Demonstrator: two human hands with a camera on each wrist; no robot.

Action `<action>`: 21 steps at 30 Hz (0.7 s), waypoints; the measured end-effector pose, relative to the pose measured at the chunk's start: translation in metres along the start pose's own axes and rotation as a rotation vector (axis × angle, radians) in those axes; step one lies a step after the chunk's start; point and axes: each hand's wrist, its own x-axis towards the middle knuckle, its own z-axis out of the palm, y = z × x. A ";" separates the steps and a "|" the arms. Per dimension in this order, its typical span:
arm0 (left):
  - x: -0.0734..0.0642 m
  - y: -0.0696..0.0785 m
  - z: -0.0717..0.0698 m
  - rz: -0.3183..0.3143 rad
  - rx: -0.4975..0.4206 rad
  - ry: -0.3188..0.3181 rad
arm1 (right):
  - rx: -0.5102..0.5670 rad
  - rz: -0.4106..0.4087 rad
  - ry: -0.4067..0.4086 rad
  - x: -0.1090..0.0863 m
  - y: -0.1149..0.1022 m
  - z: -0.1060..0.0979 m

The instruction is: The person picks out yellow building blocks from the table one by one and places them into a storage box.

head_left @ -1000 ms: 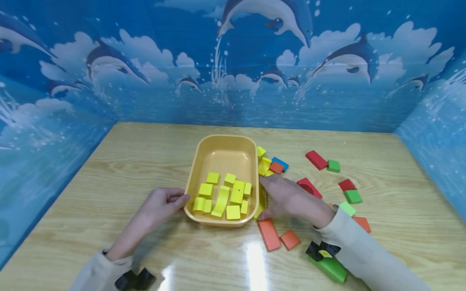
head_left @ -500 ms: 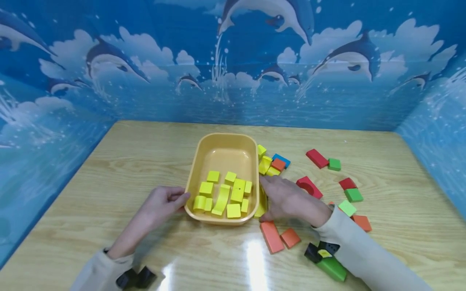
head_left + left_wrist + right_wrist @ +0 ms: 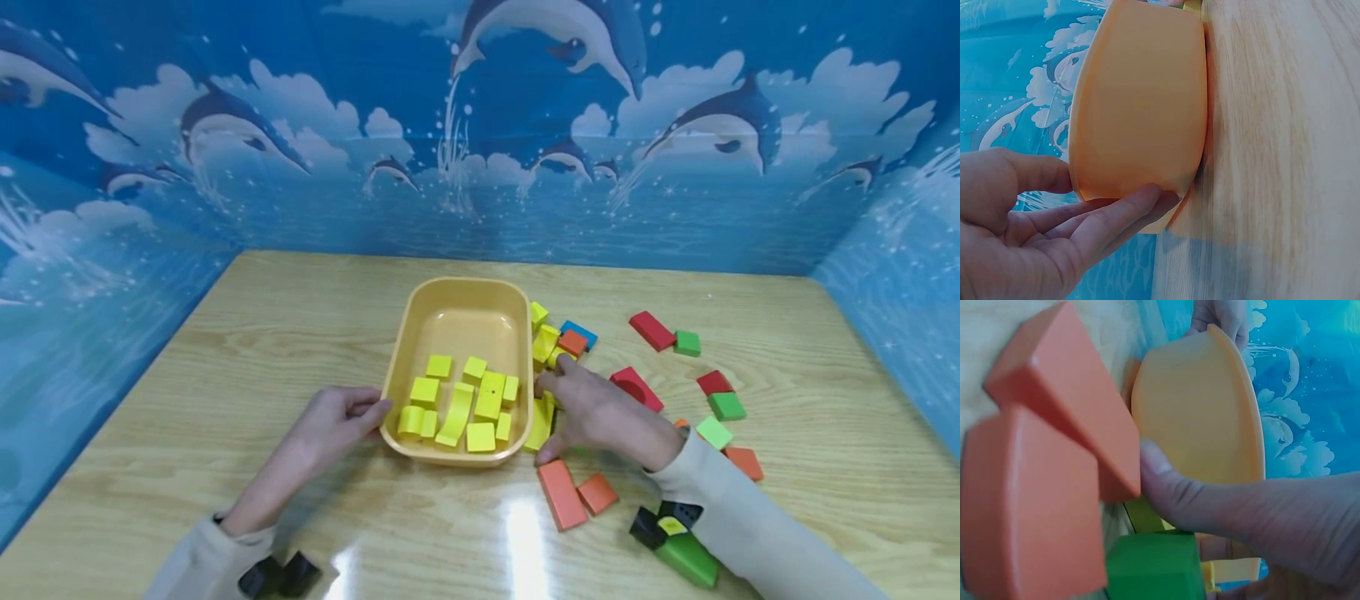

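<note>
A yellow-orange plastic tub [image 3: 468, 287] with several yellow blocks [image 3: 425, 392] inside stands mid-table. My left hand [image 3: 333, 425] holds its near left corner. In the left wrist view, the thumb meets the rim while the fingers [image 3: 1116, 219] lie along the outer wall. Against the tub's right side, my right hand [image 3: 592, 408] reaches over a yellow block [image 3: 537, 427], thumb and fingers spread apart around it. The thumb [image 3: 1166, 481] reaches an orange-red rectangular block [image 3: 1079, 394] in the right wrist view. Parts of the right fingers are hidden.
Beyond the right hand lie more yellow blocks [image 3: 546, 342], a blue block [image 3: 581, 333] and a small orange one [image 3: 572, 342]. Several red and green blocks [image 3: 687, 343] are scattered right. A green block [image 3: 688, 560] lies below the right sleeve. A dolphin-print cloth [image 3: 480, 208] surrounds the table.
My right hand's fingers have spread and shifted slightly right, uncovering more of the yellow block beside the tub. The long orange-red block has slid slightly toward me. The left hand keeps its place.
</note>
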 end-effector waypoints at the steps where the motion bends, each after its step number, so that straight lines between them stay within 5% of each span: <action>1: 0.000 0.000 0.000 0.006 -0.001 0.001 | 0.013 0.003 -0.001 0.000 0.000 -0.001; 9: 0.000 -0.001 -0.001 0.029 -0.017 -0.004 | 0.118 -0.070 0.131 -0.004 0.008 -0.011; 21: -0.001 -0.003 0.000 0.060 -0.035 -0.009 | 0.030 -0.243 0.457 -0.008 0.006 -0.039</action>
